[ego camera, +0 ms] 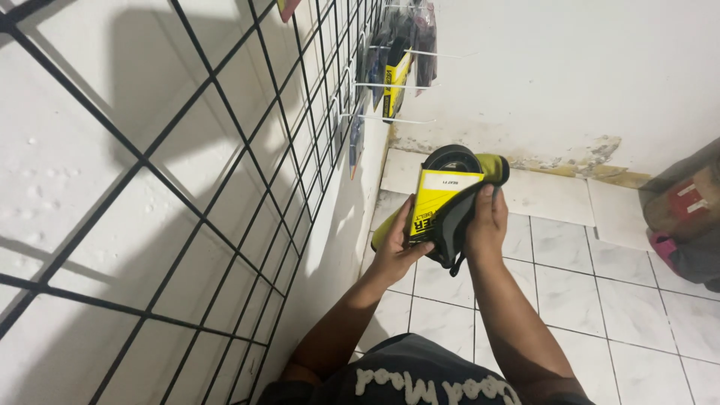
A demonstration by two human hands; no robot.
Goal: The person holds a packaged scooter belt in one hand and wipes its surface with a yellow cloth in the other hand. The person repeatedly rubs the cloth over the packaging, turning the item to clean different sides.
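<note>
Yellow-and-black packaged item: held at centre view, just right of the black wire grid panel; rolled dark strap, lime-yellow body, yellow card label on front.
Left hand: below-left of the item; fingers curled under its lower edge, thumb pressed on the card label; closed in a grip.
Right hand: on the item's right side; thumb up along the dark edge, fingers wrapped behind; closed in a grip.
Grid panel: fixed against the white wall, running from near left to the far corner.
White hooks: on the grid's far end, above the held item; hung with dark and yellow packets.
Tiled floor: white, beneath the held item, right of the grid.
Grey-and-red bag: far right of the grid, on the floor by the wall.
</note>
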